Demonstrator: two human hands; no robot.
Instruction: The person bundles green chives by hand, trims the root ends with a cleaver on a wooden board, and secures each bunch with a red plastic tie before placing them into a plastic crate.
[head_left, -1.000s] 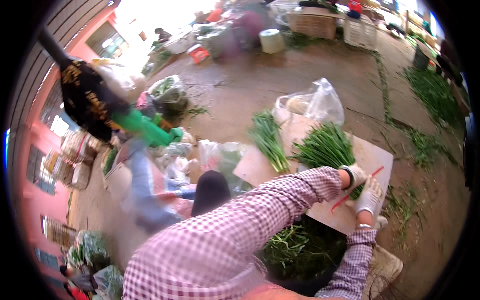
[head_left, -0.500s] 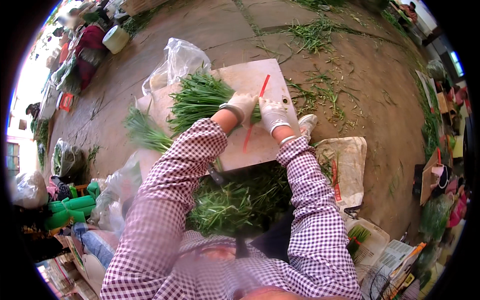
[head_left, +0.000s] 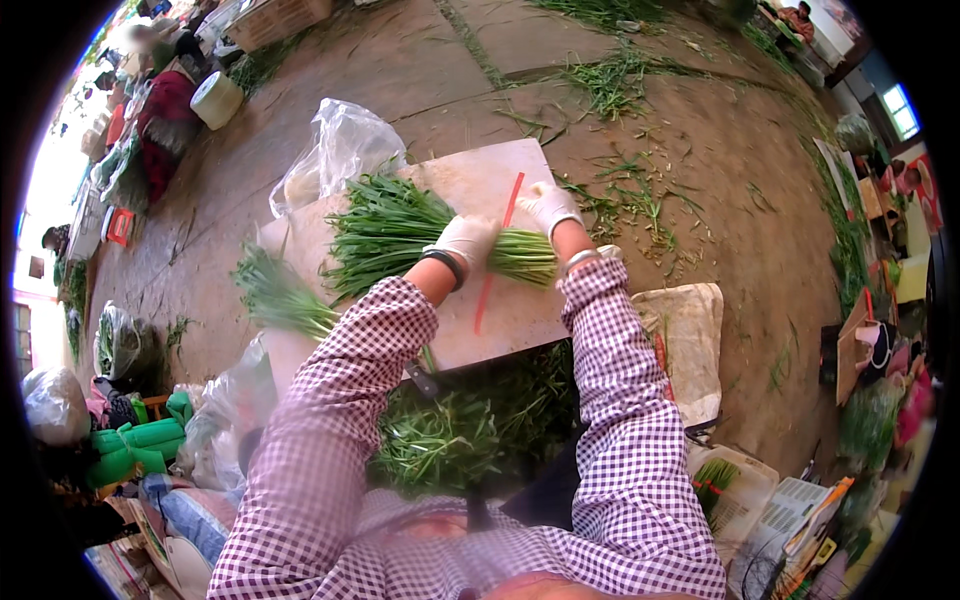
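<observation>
A thick bunch of long-stemmed greens (head_left: 385, 232) lies across a pale board (head_left: 500, 165), leaves to the left and light stems to the right. My left hand (head_left: 467, 241), in a white glove, is closed over the bunch where the leaves turn to stems. Beneath the stems runs a flat red strip (head_left: 484, 303), its far end showing beyond the bunch. By that far end is my gloved right hand (head_left: 550, 207), just past the stems, fingers apart and partly bent, with nothing visible in them. A second, smaller bunch of greens (head_left: 280, 288) rests on the board's left edge.
A clear plastic bag (head_left: 345, 150) sits at the board's far left corner. Below the near edge is a heap of loose leaves (head_left: 440, 430) with a dark-handled tool (head_left: 422, 380) above it. A pale sack (head_left: 690, 345) lies right; scattered trimmings (head_left: 650, 195) cover floor there.
My hands have moved apart: the left slid left along the bunch, the right shifted slightly right, off the stems. The pale stem ends now show between them.
</observation>
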